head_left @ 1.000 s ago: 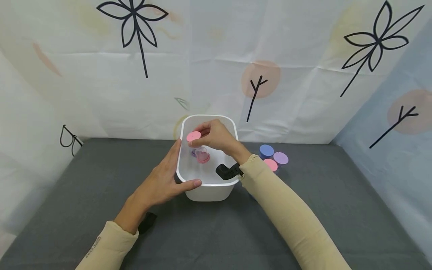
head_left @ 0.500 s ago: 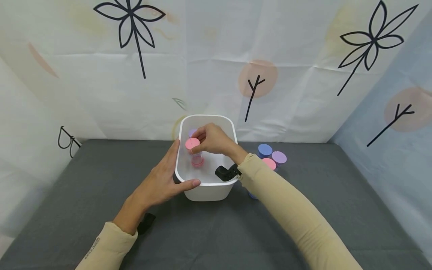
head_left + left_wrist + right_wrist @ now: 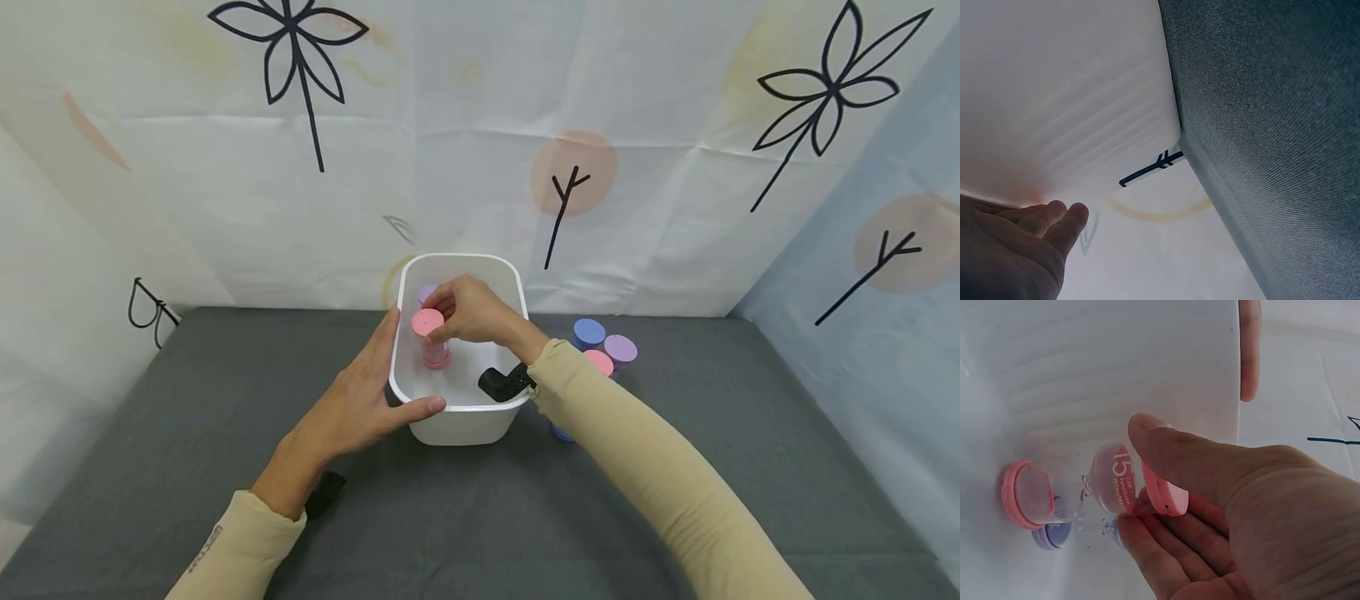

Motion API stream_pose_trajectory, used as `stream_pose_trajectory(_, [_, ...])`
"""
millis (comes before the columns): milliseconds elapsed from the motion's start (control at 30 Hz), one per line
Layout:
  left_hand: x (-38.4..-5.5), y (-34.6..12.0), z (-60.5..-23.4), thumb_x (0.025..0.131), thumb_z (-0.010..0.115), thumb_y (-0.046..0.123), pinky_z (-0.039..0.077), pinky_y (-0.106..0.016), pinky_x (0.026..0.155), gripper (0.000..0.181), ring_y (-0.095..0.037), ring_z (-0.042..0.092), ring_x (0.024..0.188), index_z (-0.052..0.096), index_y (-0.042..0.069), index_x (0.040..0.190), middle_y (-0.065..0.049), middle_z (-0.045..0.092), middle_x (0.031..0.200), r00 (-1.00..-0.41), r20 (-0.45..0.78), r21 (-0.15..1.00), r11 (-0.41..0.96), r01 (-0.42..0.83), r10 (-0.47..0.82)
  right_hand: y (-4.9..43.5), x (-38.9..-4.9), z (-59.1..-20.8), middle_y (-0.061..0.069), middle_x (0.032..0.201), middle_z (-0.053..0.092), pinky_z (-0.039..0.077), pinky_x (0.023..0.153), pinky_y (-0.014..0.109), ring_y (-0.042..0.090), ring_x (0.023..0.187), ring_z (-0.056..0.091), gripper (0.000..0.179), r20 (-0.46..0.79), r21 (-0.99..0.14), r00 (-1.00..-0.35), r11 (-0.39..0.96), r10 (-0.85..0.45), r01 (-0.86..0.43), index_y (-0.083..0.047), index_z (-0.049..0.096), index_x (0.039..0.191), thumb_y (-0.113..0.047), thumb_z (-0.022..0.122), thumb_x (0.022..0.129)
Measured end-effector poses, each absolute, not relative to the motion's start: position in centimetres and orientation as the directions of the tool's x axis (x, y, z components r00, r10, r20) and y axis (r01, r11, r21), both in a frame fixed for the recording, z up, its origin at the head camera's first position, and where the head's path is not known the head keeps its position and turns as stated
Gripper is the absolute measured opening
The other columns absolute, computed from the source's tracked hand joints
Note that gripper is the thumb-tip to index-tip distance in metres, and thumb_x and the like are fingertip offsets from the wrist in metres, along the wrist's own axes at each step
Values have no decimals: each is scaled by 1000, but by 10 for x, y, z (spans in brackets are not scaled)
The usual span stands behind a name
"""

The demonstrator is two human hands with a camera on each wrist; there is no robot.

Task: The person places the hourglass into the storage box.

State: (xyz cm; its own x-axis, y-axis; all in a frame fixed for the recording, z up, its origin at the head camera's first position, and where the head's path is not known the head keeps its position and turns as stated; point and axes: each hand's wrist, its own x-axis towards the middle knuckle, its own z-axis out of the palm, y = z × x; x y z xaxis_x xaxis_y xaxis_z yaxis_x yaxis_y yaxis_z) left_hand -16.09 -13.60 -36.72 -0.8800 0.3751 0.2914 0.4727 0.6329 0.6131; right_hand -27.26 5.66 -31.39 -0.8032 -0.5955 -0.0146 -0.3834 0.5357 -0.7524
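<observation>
Inside the white bin (image 3: 459,427), at nine o'clock, the right hand (image 3: 480,310) pinches the pink sandglass (image 3: 1116,480) by its upper cap, roughly upright, a purple-capped sandglass (image 3: 427,292) just beyond it at twelve. Left hand (image 3: 360,408) rests with straight fingers against the bin's outer wall at nine, thumb at the rim at seven. Outside, on grey cloth (image 3: 450,525): blue cap (image 3: 588,333), purple cap (image 3: 621,349), pink cap (image 3: 597,362) clustered at three, plus a blue piece (image 3: 562,434) at four, sleeve (image 3: 637,450) partly covering it.

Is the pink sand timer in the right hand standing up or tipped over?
Standing up: in the head view, the pink sand timer has its round cap facing up and its base below.
</observation>
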Motion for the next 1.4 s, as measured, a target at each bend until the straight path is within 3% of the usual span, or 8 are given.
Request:
stream_pose_trajectory(500, [-158, -138, -365, 86, 73, 59, 37, -58, 107, 119, -29, 28, 148, -7, 17, 164, -1, 1, 170, -886, 285, 617, 638, 461, 366, 55, -272, -311, 13, 113, 73, 52, 91, 27, 21, 104, 69, 49, -27, -758, -814, 542, -580, -362, 6, 70, 120, -1, 88, 75])
stream_pose_trajectory(733, [-159, -138, -365, 86, 74, 58, 39, -59, 106, 119, -31, 32, 146, -7, 17, 164, -3, 3, 170, -883, 291, 622, 629, 467, 368, 57, -271, -309, 13, 112, 74, 53, 90, 27, 22, 105, 70, 47, 31, -765, -842, 530, -538, -367, 5, 71, 120, -9, 88, 79])
stream_pose_trajectory(1033, [-159, -137, -365, 86, 74, 59, 37, -58, 108, 119, -29, 29, 148, -6, 17, 164, -2, 3, 170, -883, 297, 625, 625, 468, 364, 60, -265, -299, 15, 112, 74, 53, 90, 29, 20, 102, 71, 49, 103, -837, -877, 435, -470, -331, 3, 73, 118, -17, 91, 77])
stream_pose_trajectory(1267, [-159, -137, -366, 86, 74, 59, 35, -59, 109, 119, -28, 25, 150, -6, 16, 164, -3, 4, 170, -880, 301, 626, 620, 472, 367, 74, -257, -275, 16, 114, 73, 53, 91, 31, 29, 107, 70, 47, 156, -888, -859, 311, -488, -338, 4, 71, 119, -12, 89, 78])
stream_pose_trajectory(1400, [-159, -137, -365, 86, 74, 59, 36, -59, 109, 119, -28, 26, 149, -6, 17, 164, -3, 5, 170, -874, 308, 624, 614, 483, 375, 95, -248, -262, 13, 113, 73, 53, 93, 33, 26, 107, 70, 46, 206, -894, -848, 258, -489, -366, 6, 69, 122, -8, 86, 81])
